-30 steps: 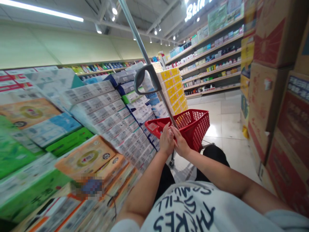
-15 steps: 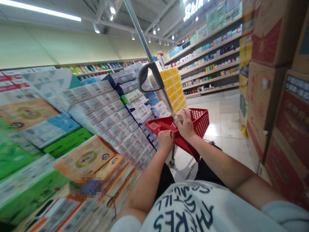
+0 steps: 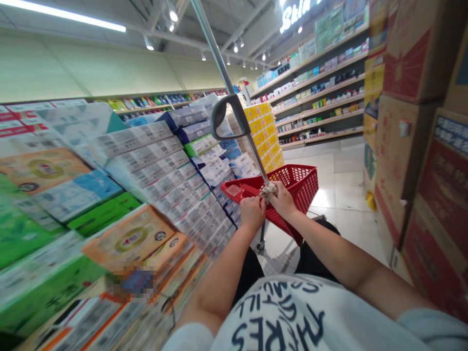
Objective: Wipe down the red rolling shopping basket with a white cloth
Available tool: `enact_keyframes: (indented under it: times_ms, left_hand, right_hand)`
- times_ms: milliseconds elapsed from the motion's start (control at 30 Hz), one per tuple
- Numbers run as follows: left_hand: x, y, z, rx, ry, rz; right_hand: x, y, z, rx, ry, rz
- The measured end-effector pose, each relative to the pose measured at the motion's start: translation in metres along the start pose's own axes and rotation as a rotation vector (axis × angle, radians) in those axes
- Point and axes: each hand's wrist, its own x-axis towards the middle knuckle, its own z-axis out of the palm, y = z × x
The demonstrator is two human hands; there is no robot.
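Pale crumpled item [image 3: 269,191] partly hidden by right hand [image 3: 282,199]; material indeterminate. Metal pole [image 3: 212,39] cut off at top edge. Green packages [image 3: 22,224], left, blurred. Shelf goods [image 3: 320,103]: labels illegible.

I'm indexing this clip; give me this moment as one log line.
left hand: closed at near edge of red basket | right hand: holding crumpled pale wad by metal pole | nearby: stacked packs

The pale, glossy tiled floor [image 3: 343,187] is occupied by a red, perforated plastic basket cart [image 3: 309,191], which is supported on small wheeled castors [image 3: 261,244]. At the far right, straight, light-edged shelves [image 3: 334,136] are arranged in parallel tiers and are loaded with close rows of small multicoloured boxes and containers [image 3: 320,103]. Along the left wall, a long, narrow shelf [image 3: 146,108] is lined with brightly coloured packets [image 3: 129,104].
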Motion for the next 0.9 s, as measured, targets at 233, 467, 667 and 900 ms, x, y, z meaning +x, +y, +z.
enact_keyframes:
  times_ms: [233,467,667,900]
  left_hand:
    - [0.001,0.000,0.000,-0.022,0.013,0.001]
    - [0.000,0.000,0.002,-0.025,0.045,-0.008]
    - [0.001,-0.003,0.000,-0.029,0.026,0.014]
    - [0.000,-0.002,0.002,-0.017,0.027,-0.009]
  right_hand:
    - [0.006,0.000,-0.012,-0.117,0.068,-0.174]
    - [-0.003,0.008,-0.007,-0.125,-0.048,-0.245]
    - [0.010,-0.001,-0.009,-0.128,-0.011,-0.342]
    - [0.001,0.018,-0.006,-0.149,-0.035,-0.386]
